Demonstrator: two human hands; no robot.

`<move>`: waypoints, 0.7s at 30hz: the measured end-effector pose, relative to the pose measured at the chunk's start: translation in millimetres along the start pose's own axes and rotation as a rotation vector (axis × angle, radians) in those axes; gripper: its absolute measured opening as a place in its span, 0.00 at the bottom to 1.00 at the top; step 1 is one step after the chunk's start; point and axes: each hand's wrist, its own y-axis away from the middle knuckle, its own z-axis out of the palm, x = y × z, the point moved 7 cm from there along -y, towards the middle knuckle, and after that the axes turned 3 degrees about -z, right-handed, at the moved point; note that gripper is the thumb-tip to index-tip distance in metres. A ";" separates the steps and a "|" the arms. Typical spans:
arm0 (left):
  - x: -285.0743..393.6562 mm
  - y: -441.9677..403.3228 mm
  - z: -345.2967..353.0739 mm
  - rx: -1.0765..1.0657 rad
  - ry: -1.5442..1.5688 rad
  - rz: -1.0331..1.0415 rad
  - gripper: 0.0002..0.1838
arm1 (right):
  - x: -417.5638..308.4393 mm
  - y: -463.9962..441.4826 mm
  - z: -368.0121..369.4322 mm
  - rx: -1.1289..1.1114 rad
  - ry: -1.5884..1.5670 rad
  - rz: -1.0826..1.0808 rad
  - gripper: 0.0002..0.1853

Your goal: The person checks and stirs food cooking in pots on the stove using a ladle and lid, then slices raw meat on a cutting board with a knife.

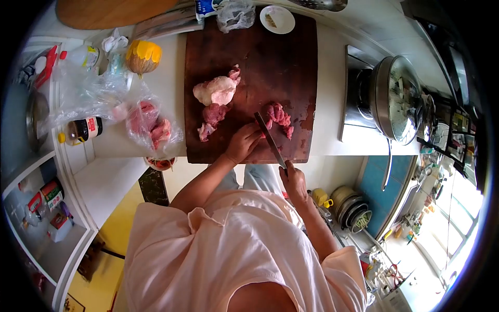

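My right hand (294, 183) is wrapped round the handle of a long kitchen knife (271, 141), whose blade slants up and left across the lower part of a dark wooden cutting board (249, 57). Close against the blade's left side, my left hand (244, 143) has its fingers curled down on a piece of raw meat, mostly hidden beneath them. Cut pieces of red meat (279, 116) lie just right of the blade tip. Farther left on the board is a larger lump of meat with pale fat (215, 91), with darker red meat (212, 117) below it.
A plastic bag of meat (148, 122) lies left of the board, near a cut pumpkin (144, 56) and a dark sauce bottle (83, 129). A small white plate (277, 20) sits on the board's far edge. At right, a lidded pan (397, 99) stands on the stove.
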 end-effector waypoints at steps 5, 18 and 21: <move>-5.0 2.6 2.0 0.014 0.011 0.012 0.09 | -6.6 -52.3 19.9 0.084 -0.025 -0.135 0.13; 3.1 10.2 5.5 -0.052 -0.063 0.032 0.14 | 27.9 -69.9 7.9 0.102 -0.135 0.065 0.13; -2.9 7.0 4.4 -0.042 -0.037 0.024 0.16 | -6.1 -72.4 -18.6 0.227 -0.230 -0.076 0.13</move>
